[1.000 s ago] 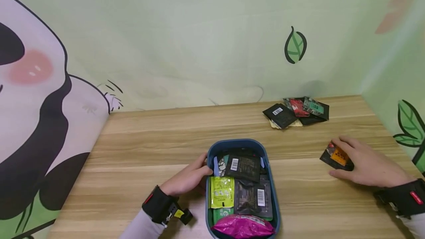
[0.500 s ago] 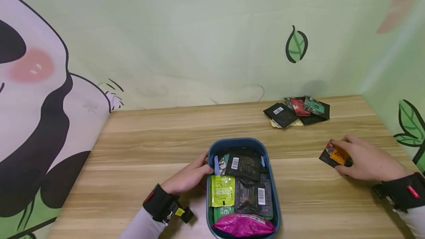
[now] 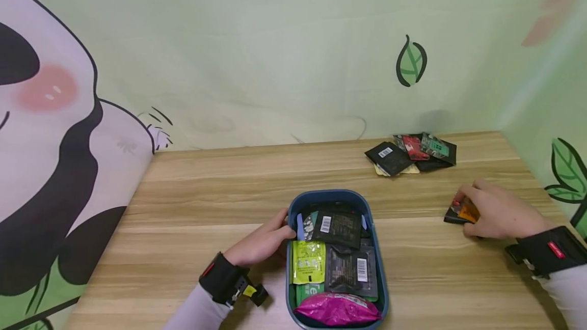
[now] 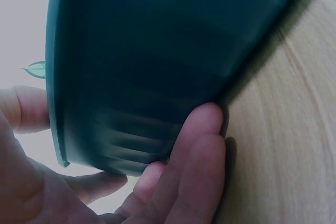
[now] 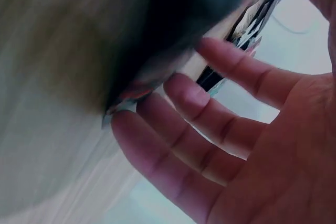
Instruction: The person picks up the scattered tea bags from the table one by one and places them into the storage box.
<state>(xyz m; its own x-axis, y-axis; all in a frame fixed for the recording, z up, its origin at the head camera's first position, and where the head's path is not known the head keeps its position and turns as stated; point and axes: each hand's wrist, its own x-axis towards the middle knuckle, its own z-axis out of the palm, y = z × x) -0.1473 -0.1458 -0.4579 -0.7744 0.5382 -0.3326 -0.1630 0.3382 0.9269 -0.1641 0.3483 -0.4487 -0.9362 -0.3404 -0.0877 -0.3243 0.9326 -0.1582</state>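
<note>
My left hand [image 3: 258,244] holds the left wall of a dark blue plastic bin [image 3: 384,284], thumb at the rim. In the left wrist view, its other fingers [image 4: 197,156] lie against the bin's outer wall, low by the table. Small packets fill the bin: a black packet [image 3: 339,229] with a barcode, a yellow packet [image 3: 309,264], a dark packet [image 3: 344,271] and a shiny magenta packet [image 3: 337,309]. To the right, my right hand [image 3: 506,213] pinches a small black packet [image 3: 451,216] with an orange label by its edges, close over the table. The fingers partly cover it.
A loose pile of black packets [image 3: 387,159], some with red or green labels, lies at the table's back edge. The wood-grain table [image 3: 206,192] ends at a printed cloth backdrop [image 3: 275,65] behind and at the right.
My right hand has closed its thumb in on the orange-labelled packet, which now tilts up and shows less of its face. The left hand keeps its hold on the bin.
</note>
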